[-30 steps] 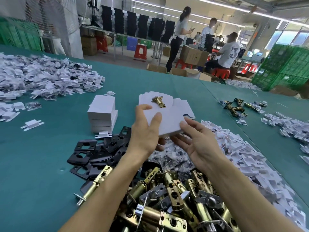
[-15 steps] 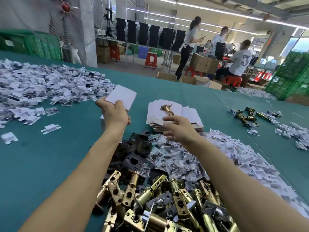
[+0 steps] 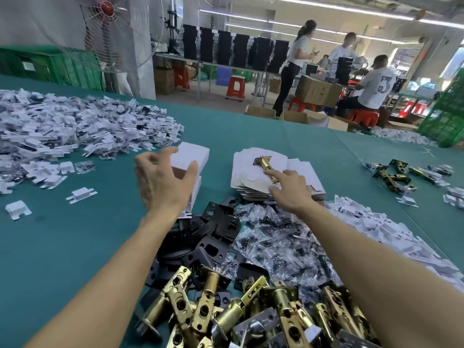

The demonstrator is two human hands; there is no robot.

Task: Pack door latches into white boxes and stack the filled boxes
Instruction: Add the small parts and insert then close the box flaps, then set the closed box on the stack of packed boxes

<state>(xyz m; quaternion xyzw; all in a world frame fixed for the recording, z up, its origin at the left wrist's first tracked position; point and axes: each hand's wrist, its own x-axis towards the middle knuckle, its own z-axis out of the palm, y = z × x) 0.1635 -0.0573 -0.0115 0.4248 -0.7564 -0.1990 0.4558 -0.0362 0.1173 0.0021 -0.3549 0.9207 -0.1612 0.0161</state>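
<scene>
Head view: left hand (image 3: pixel 163 184), fingers wide, may knock the top white box (image 3: pixel 193 154) askew; right hand (image 3: pixel 288 190) points one straight forefinger.

White boxes (image 3: pixel 190 156), teal table (image 3: pixel 62 247)

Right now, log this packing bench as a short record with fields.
Left hand: spread open over the stack of closed white cardboard boxes, thumb against the top one.
Right hand: index finger reaching the brass door latch lying on the pile of flat white carton blanks.
Near edge: heap of brass latches, black metal plates, clear screw bags.
Surface: teal-green table.
</scene>
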